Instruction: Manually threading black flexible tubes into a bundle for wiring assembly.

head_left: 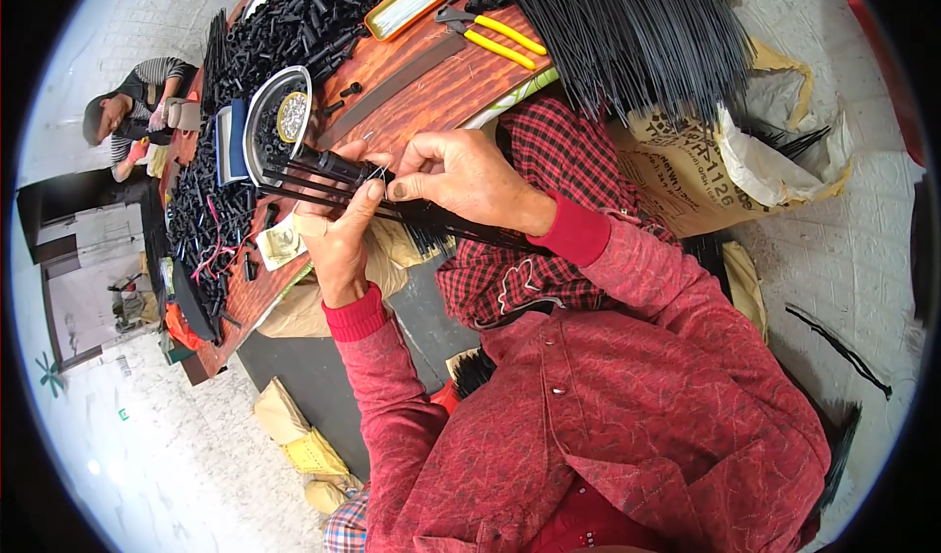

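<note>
My left hand [338, 239] is closed around several thin black rods [470, 227] and a black tubular plastic piece [331, 164] at their end. From there the rods run back to the right, under my right wrist. My right hand [466, 175] is closed in a pinch right beside the left fingertips. A fine silvery wire [380, 172] shows at its fingertips, against the black piece. A tan bandage strip [311, 225] wraps one left finger. The exact join between wire and rods is hidden by my fingers.
Beyond my hands, the reddish wooden table [431, 92] bears a steel bowl [251, 112], yellow-handled cutting pliers [502, 38], an orange-rimmed tray [410, 4] and heaped black tubes [284, 28]. Long black rods [627, 33] overhang a paper sack [676, 175] at right. Another person [147, 112] works far left.
</note>
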Tool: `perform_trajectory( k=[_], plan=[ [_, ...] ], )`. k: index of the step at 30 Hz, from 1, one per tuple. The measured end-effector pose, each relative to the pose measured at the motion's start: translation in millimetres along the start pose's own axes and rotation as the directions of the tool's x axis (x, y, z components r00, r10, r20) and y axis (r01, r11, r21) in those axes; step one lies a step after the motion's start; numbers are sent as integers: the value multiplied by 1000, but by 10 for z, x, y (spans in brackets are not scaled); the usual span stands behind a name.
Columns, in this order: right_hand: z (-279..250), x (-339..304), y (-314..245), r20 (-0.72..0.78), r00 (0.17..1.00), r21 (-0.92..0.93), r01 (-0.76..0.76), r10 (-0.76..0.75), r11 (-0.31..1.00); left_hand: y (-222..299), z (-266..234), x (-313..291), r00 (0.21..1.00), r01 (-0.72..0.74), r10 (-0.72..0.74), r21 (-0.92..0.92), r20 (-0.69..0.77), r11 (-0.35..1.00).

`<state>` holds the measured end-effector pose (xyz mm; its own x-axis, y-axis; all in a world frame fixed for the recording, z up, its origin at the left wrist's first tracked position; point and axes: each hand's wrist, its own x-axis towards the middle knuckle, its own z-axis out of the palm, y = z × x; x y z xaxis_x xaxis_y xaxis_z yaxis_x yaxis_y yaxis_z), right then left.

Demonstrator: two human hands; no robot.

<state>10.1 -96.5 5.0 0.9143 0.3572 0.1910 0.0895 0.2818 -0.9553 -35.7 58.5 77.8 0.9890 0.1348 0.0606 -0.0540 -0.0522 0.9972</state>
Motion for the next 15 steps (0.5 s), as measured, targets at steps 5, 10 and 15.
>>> perform_trajectory(
  k=[5,10,15],
  plan=[
    [-75,-7,-142,38,999,-142,-25,31,990,58,103,-24,999,-7,8,31,-35,1000],
    [-60,-89,-270,-6,998,-275,59,-63,960,69,169,-38,996,-1,9,91,-86,996],
    [-68,-121,-321,-51,993,-368,84,-110,926,66,280,-41,991,-28,38,78,-129,997]
  ],
)
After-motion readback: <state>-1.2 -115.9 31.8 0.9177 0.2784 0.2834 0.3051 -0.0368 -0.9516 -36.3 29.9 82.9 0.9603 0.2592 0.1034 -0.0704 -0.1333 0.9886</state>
